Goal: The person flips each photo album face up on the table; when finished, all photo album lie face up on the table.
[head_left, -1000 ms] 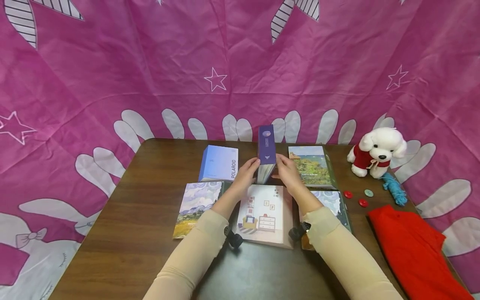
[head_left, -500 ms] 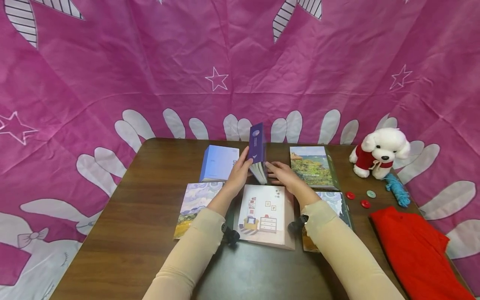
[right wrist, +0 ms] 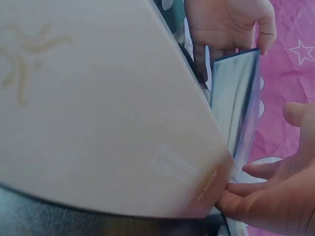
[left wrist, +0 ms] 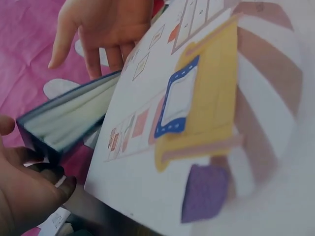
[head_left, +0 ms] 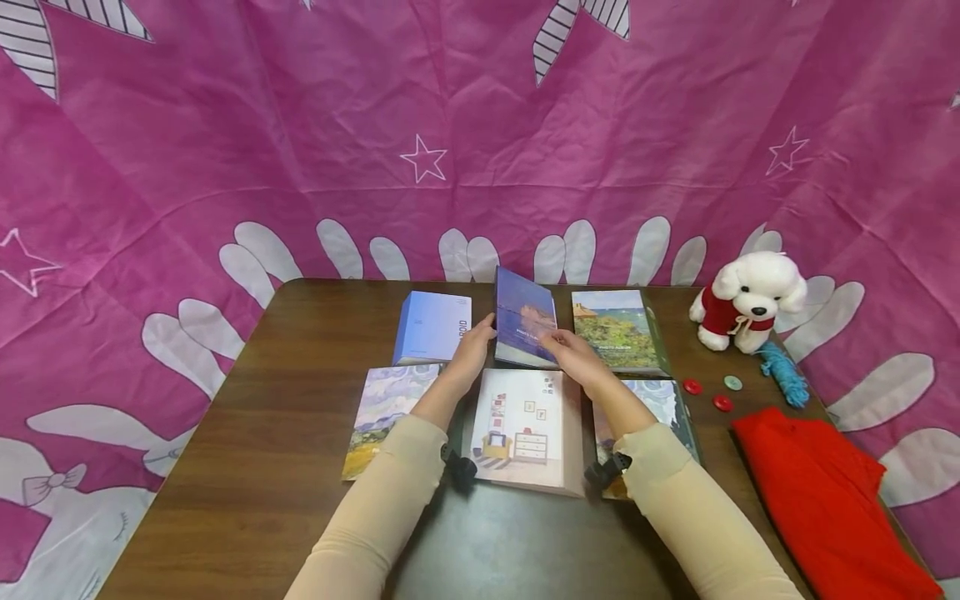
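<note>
A dark blue book (head_left: 525, 327) with a seascape cover leans low over the far middle of the brown table (head_left: 262, 467), cover up. My left hand (head_left: 480, 333) grips its left edge, thumb above and fingers beneath. In the left wrist view the book's (left wrist: 69, 120) white page edges show beside my left hand (left wrist: 29, 187). My right hand (head_left: 558, 340) rests straight fingers on the cover's near right part. The right wrist view shows the book (right wrist: 236, 103) edge-on, with my right hand (right wrist: 275, 196) at its lower side.
Around the book lie a light blue POLAROID album (head_left: 435, 327), a landscape album (head_left: 617, 329), a swirly-sky album (head_left: 386, 408) and a pink room-picture album (head_left: 528, 425). At the right are a plush dog (head_left: 750, 300), buttons (head_left: 722, 403), blue yarn (head_left: 783, 375) and red cloth (head_left: 817, 492).
The blue book stood upright on its edge between both hands; it has tipped back and down, its cover now facing up. My right hand moved from its side onto the cover.
</note>
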`<state>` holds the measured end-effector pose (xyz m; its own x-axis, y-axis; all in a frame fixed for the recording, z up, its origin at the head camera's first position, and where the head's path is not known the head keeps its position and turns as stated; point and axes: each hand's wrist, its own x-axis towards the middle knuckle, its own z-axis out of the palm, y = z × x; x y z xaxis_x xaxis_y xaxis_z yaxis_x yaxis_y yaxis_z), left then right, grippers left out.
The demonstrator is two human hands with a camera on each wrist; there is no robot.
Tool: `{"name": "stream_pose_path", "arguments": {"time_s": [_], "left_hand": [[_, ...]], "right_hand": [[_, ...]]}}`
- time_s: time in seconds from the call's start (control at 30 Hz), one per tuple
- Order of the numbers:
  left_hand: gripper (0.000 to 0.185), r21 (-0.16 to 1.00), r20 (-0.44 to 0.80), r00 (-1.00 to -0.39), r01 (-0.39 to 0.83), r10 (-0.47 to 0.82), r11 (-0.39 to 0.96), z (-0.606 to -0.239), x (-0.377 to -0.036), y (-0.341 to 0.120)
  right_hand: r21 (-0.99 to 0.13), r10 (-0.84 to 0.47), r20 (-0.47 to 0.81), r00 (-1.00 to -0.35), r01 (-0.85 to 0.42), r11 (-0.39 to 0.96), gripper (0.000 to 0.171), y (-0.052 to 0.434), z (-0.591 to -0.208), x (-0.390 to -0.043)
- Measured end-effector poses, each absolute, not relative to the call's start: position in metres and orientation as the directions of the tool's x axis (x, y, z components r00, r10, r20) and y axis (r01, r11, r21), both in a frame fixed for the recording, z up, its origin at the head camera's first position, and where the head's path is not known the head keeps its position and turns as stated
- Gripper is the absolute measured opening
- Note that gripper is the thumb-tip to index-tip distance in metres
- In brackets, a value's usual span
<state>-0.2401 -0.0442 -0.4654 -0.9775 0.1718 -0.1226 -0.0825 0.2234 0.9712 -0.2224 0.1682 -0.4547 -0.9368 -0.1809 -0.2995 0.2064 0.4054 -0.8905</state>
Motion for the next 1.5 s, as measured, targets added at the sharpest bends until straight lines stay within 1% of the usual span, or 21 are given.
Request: {"name": "stream_pose_path", "arguments": {"time_s": [0.17,0.3,0.5,0.57,0.7,0.77,0.87,0.93,1.07,1.2,1.37,1.43,1.5], "left_hand": [[0.071,0.949,-0.206,-0.957,-0.143,0.206,0.282,-0.468,-0.24,-0.045],[0.077,0.926,-0.25,-0.941,-0.163,0.227,0.34,-0.47,-0.239,-0.046],[0.081,0.921,-0.214,-0.949,-0.117,0.232,0.371,-0.472,-0.241,-0.044],[0.081,0.909,-0.188,-0.956,-0.082,0.226,0.409,-0.474,-0.24,-0.043],[0.081,0.84,-0.125,-0.966,0.019,0.228,0.542,-0.475,-0.237,-0.042],[0.079,0.809,-0.086,-0.969,0.068,0.232,0.584,-0.473,-0.236,-0.04],[0.078,0.785,-0.034,-0.973,0.115,0.228,0.609,-0.47,-0.236,-0.038],[0.076,0.783,0.006,-0.975,0.143,0.223,0.606,-0.469,-0.236,-0.035],[0.07,0.82,0.054,-0.973,0.17,0.223,0.546,-0.467,-0.234,-0.027],[0.064,0.874,0.083,-0.97,0.182,0.229,0.45,-0.465,-0.231,-0.011],[0.06,0.883,0.117,-0.96,0.219,0.256,0.416,-0.463,-0.228,0.014],[0.057,0.884,0.128,-0.955,0.233,0.269,0.405,-0.462,-0.227,0.022],[0.055,0.885,0.137,-0.95,0.245,0.281,0.395,-0.462,-0.225,0.031]], "right_hand": [[-0.88,-0.167,-0.304,-0.938,0.209,0.426,0.071,0.168,-0.453,-0.22],[-0.875,-0.161,-0.313,-0.936,0.218,0.432,0.068,0.169,-0.452,-0.22],[-0.881,-0.139,-0.297,-0.945,0.215,0.421,0.066,0.174,-0.453,-0.22],[-0.876,-0.132,-0.295,-0.946,0.213,0.432,0.067,0.177,-0.454,-0.219],[-0.877,-0.125,-0.269,-0.955,0.189,0.443,0.069,0.184,-0.453,-0.216],[-0.897,-0.118,-0.243,-0.963,0.177,0.405,0.068,0.189,-0.45,-0.214],[-0.943,-0.103,-0.176,-0.979,0.138,0.303,0.065,0.197,-0.445,-0.213],[-0.965,-0.086,-0.135,-0.987,0.111,0.237,0.064,0.204,-0.44,-0.213],[-0.982,-0.034,-0.079,-0.996,0.072,0.176,0.065,0.221,-0.43,-0.211],[-0.983,0.041,-0.064,-0.997,0.07,0.171,0.065,0.242,-0.425,-0.208],[-0.983,0.167,-0.091,-0.982,0.115,0.141,0.066,0.259,-0.425,-0.205],[-0.979,0.178,-0.1,-0.979,0.129,0.158,0.068,0.266,-0.427,-0.204],[-0.967,0.147,-0.108,-0.983,0.138,0.215,0.07,0.274,-0.429,-0.204]]}}
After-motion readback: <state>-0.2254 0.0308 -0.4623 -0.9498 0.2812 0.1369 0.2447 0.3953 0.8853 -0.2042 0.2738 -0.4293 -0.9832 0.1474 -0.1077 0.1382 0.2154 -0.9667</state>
